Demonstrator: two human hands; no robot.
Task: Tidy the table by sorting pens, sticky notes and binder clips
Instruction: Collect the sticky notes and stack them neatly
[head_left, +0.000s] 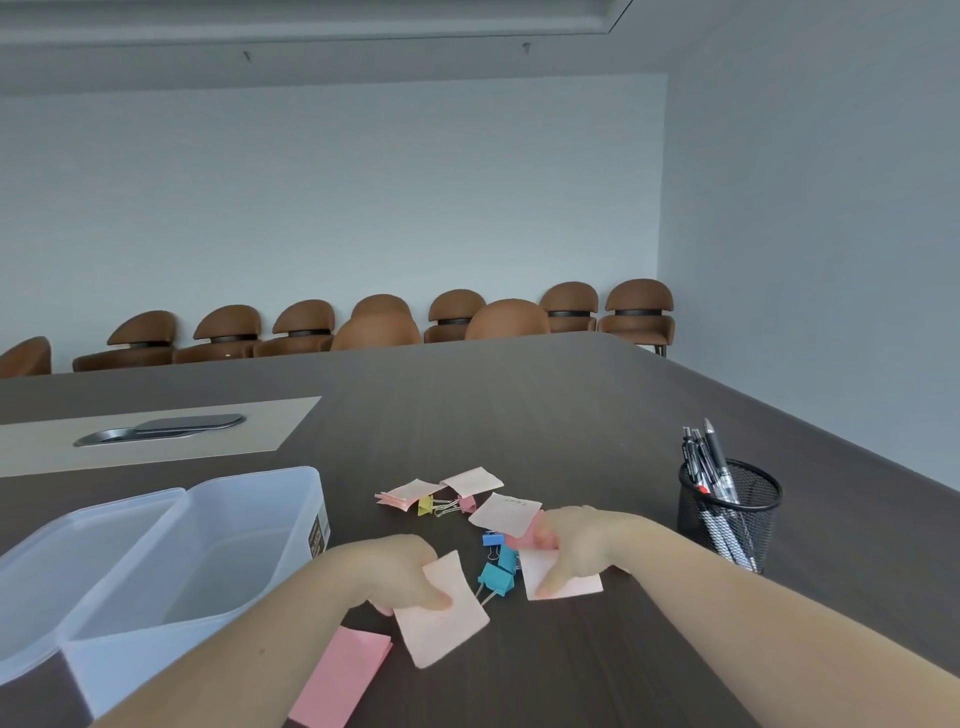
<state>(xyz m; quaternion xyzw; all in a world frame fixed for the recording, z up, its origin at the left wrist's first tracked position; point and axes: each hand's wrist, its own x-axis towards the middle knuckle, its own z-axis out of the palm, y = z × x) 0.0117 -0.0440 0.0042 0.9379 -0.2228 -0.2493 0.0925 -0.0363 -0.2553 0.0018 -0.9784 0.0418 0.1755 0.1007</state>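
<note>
Sticky notes lie scattered near the middle of the dark desk (519, 405). The left hand (384, 571) pinches one pale pink note (441, 618) between thumb and curled fingers (436, 597), lifting its far edge. The right hand (576, 540) presses another pale note (563, 582) onto the desk with its thumb, while its fingers close on a pink note (524, 540) just beyond. At 12 o'clock from the hands lie more loose notes (470, 480), with yellow and pink binder clips (441, 505) among them; blue binder clips (496, 571) sit between the hands. A pink sticky pad (343, 675) rests at 6 o'clock of the left hand. A clear plastic box (249, 519) stands at 9 o'clock, a mesh cup (727, 514) holding pens (711, 467) at 3 o'clock.
</note>
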